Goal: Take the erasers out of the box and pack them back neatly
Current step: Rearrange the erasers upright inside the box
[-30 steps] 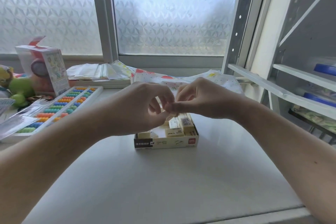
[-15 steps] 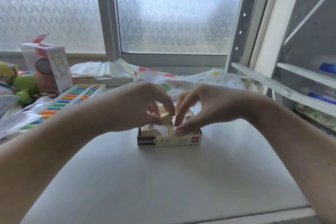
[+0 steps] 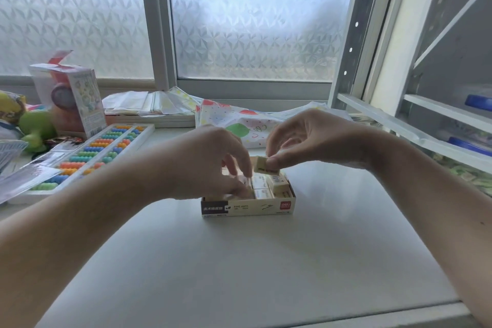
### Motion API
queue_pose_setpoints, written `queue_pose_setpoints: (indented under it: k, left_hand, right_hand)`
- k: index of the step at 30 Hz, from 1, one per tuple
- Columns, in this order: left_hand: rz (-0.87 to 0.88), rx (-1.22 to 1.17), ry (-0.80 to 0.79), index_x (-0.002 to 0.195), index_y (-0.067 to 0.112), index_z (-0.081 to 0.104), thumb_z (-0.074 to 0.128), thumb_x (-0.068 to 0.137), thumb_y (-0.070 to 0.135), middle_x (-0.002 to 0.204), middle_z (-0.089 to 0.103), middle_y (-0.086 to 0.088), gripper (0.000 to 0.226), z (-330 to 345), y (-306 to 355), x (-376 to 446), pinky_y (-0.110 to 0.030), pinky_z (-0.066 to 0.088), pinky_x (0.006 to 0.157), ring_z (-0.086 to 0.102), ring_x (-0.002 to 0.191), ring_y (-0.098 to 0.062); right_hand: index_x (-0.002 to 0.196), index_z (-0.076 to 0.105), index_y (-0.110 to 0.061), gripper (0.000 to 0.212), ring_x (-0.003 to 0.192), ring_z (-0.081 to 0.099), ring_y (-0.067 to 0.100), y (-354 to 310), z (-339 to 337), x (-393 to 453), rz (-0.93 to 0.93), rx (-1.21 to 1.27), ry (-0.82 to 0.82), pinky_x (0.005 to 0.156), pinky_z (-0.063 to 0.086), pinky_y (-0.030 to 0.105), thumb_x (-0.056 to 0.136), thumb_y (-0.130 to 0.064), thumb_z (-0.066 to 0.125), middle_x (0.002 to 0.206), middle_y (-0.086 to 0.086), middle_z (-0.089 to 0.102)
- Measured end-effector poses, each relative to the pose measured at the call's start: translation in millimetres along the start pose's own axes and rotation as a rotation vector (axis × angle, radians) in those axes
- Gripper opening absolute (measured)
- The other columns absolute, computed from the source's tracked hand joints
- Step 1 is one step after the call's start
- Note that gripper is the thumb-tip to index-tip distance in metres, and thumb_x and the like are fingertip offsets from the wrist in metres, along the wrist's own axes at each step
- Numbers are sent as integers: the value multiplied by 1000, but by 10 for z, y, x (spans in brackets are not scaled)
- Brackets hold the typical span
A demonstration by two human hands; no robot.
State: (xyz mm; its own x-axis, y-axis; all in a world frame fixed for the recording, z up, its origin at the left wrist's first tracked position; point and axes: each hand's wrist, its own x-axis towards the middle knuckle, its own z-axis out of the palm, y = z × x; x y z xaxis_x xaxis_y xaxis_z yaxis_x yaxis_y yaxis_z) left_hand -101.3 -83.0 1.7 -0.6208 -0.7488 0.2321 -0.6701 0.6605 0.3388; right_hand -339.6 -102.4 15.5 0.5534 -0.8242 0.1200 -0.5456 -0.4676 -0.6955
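Note:
A low cardboard eraser box [image 3: 249, 207] sits in the middle of the white table, its top open. Several cream erasers [image 3: 263, 188] lie packed in its right half. My right hand [image 3: 306, 141] pinches one cream eraser [image 3: 262, 165] between thumb and fingers, just above the box's back edge. My left hand [image 3: 210, 160] reaches into the box's left half with its fingers curled down onto the erasers there. The hand hides that side, so whether it holds one does not show.
A colourful bead abacus [image 3: 90, 154] lies at the left, with a printed carton [image 3: 72, 98] and toys behind it. Patterned paper bags [image 3: 239, 122] lie behind the box by the window. A metal shelf rack [image 3: 426, 114] stands at the right.
My right hand has lifted away from the left hand with one eraser pinched in it. My left hand has dropped its fingers into the box's left half.

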Motion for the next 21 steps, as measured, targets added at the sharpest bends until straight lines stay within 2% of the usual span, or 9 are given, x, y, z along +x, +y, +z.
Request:
queue_pose_setpoints:
  k: [5,8,11,15,17,19,21]
  left_hand:
    - [-4,76,13,85,35,78,79,76,41,90,69,16,11,25,15,-9,-24,51,83,60,89,6]
    - [2,122,50,91,35,75,82,72,46,89,63,18,22,17,2,-3,-9,41,74,57,89,5]
    - [-16,210,64,94,37,70,79,71,58,86,63,22,33,-11,-25,-2,-7,31,75,55,88,5]
    - [-52,195,57,98,39,69,75,72,61,84,68,25,35,10,-14,-3,-4,26,69,52,90,13]
    - [-81,160,56,100,39,68,78,71,60,86,70,24,37,19,-7,2,-6,28,65,55,91,11]
    - [-106,122,56,100,38,67,82,69,57,86,72,22,40,15,-7,10,-10,37,66,59,90,7]
    - [-118,111,55,100,37,67,83,67,56,86,72,21,41,7,-2,15,-13,42,70,61,89,3]
  right_hand:
    - [89,80,-14,16,94,77,17,101,-26,34,28,51,110,99,58,42,79,-25,88,94,5,82]
    - [95,80,-17,22,92,78,12,139,-8,59,34,14,182,92,59,32,79,-29,88,92,0,83]
    - [105,77,-24,29,88,77,4,160,21,82,41,-25,214,82,58,18,79,-32,87,90,-6,82]
    - [111,78,-26,19,80,70,-7,176,81,117,70,-101,158,71,49,7,91,-25,77,93,-6,78]
    - [116,76,-27,20,89,71,-4,166,96,120,90,-82,120,76,52,11,97,-22,70,103,-5,77]
    - [119,76,-24,22,103,71,7,161,105,125,97,-30,110,90,55,21,100,-17,65,111,-3,77]
    - [116,76,-20,21,100,71,15,154,107,135,107,29,107,93,52,28,101,-13,63,107,5,77]
